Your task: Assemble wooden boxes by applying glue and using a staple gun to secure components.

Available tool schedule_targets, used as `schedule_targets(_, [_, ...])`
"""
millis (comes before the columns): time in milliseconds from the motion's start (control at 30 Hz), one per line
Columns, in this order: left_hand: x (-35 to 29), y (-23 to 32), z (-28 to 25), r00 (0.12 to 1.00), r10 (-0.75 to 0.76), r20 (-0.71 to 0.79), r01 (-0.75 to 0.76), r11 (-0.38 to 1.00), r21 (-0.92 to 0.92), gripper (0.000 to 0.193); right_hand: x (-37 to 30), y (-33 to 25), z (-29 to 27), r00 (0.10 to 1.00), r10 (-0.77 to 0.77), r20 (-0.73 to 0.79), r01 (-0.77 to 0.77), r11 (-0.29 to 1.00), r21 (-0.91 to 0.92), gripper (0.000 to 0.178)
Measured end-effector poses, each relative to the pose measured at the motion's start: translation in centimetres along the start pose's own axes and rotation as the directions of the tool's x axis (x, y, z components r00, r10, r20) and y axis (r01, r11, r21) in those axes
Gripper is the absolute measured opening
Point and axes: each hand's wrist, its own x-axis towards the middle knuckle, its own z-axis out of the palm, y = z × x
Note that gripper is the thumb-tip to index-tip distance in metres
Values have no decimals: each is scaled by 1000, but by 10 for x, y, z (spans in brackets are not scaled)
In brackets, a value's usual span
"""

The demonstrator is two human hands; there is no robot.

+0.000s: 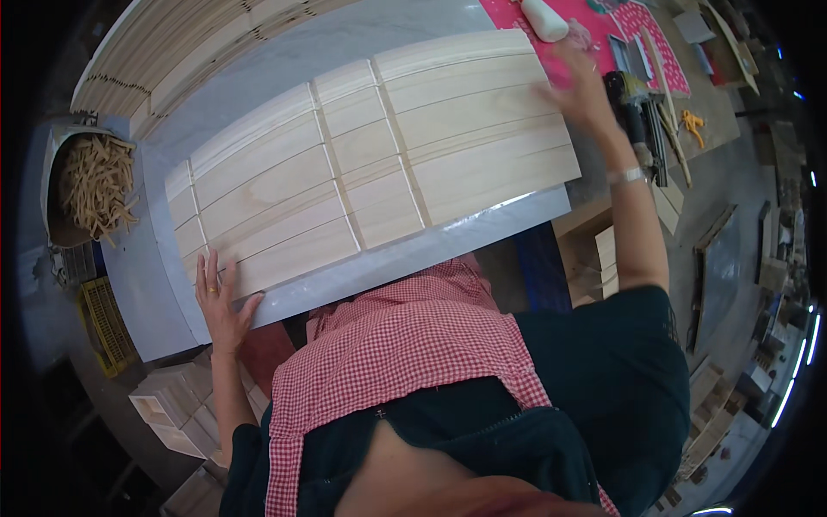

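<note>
Several pale wooden boards (284,194) lie side by side on a grey marbled tabletop (508,209), with grooves running across them and whitish lines in the grooves. My left hand (222,302) rests at their near left corner, fingers spread and the thumb out over the table's front edge. At the right end of the boards is my right hand (584,95), thumb held apart from the fingers and nothing visible in it. Its fingertips are blurred. Close to them, a white bottle (544,19) lies on a pink cloth (508,14).
Stacked boards (181,56) stand at the far left. A box (53,177) holds many thin wooden strips (96,181). Right of my right hand are a dark tool (636,116) and an orange clamp (692,125). Wooden boxes (177,405) sit below left, near a yellow crate (105,323).
</note>
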Motion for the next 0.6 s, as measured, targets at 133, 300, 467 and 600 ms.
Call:
schedule_targets(133, [-2,-5,6,1000,18,-19,-17,999,41,65,-88,-115,-38,932,-30,361,52,997,-51,74])
schedule_targets(300, [3,-7,10,999,27,-36,-26,999,44,61,-116,-119,-26,931,-11,365,50,994,-98,68])
schedule_targets(467, [30,-15,27,991,17,-133,-7,997,77,58,-94,-106,3,963,-21,269,70,983,-172,59])
schedule_targets(600, [43,-21,36,990,2,-143,20,988,156,60,-78,-101,22,973,-31,230,93,960,-265,55])
